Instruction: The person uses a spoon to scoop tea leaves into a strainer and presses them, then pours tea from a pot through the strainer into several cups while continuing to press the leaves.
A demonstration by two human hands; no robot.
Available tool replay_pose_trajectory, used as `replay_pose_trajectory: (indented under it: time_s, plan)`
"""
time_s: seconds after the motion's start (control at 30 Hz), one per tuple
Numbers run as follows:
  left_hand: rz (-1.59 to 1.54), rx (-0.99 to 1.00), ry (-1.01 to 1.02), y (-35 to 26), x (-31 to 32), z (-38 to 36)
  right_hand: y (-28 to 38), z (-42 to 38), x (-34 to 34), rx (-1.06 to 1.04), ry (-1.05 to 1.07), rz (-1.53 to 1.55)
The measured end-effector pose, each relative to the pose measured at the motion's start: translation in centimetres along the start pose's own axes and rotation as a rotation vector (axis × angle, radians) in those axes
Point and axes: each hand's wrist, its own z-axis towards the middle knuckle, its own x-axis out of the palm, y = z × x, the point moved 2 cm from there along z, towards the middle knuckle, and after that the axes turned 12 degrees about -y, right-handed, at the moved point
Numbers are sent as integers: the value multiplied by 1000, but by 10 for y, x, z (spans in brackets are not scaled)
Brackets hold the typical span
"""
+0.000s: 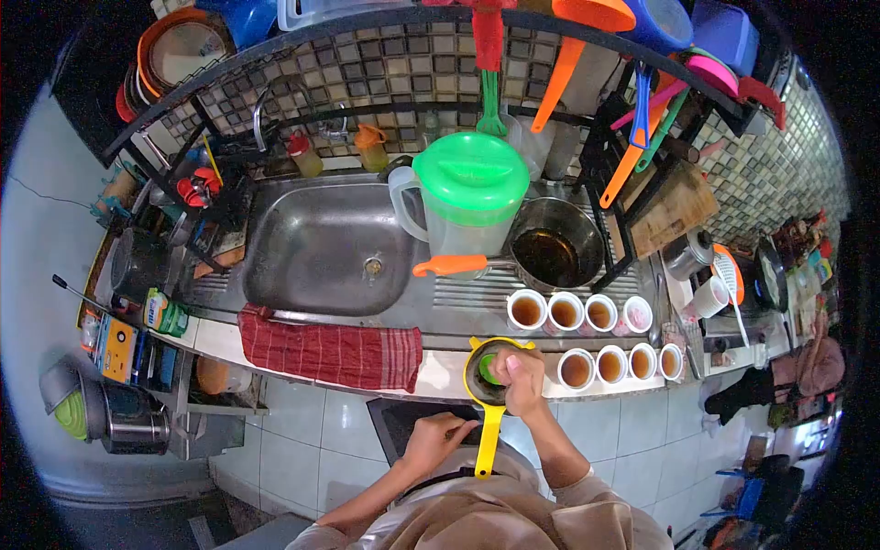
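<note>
A yellow-handled strainer (pixel 489 440) lies over the counter's front edge, its dark round bowl at the top. My right hand (pixel 522 378) is closed at the bowl's right side, on a green object (pixel 493 367) inside it. My left hand (pixel 438 444) is beside the yellow handle, its fingers bent together; whether they hold anything is too small to tell. Right of the strainer stand two rows of white cups, most with brown liquid, among them a back-left cup (pixel 527 312) and a front-left cup (pixel 576 368). The back-right cup (pixel 637 314) looks pinkish inside.
Behind are a pitcher (pixel 467 215) with a green lid, a pot (pixel 557 246) with dark liquid and an orange-tipped handle, and a steel sink (pixel 321 247). A red cloth (pixel 330 353) hangs at the front edge. Orange and blue utensils hang from the rack (pixel 385 16).
</note>
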Motion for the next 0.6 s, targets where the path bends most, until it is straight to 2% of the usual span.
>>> replay_pose_trajectory:
  time_s: [0.07, 0.13, 0.17, 0.27, 0.3, 0.37, 0.43, 0.5, 0.6]
  plan:
    - [-11, 11, -19, 0, -1, 0, -1, 0, -1, -4, 6, 8]
    - [-98, -174, 23, 7, 1, -4, -1, -1, -1, 19, 19, -14]
    - [-97, -170, 22, 6, 1, -4, -1, -1, 0, 15, 18, -13]
    - [-352, -451, 217, 7, 11, -6, 1, -1, 1, 21, -3, 27]
    - [-350, -446, 218, 8, 15, -8, 2, -1, 1, 26, -16, 20]
    - [-743, -776, 273, 9, 29, -13, 1, 0, 1, 28, -33, 12]
    - [-724, -774, 347, 4, 32, -9, -1, 1, 1, 28, -21, 43]
    - [-983, -835, 492, -17, 28, -1, -1, 1, 2, 36, -30, 21]
    - [-1157, -936, 539, -13, 40, -1, -1, 1, 2, 73, -47, 18]
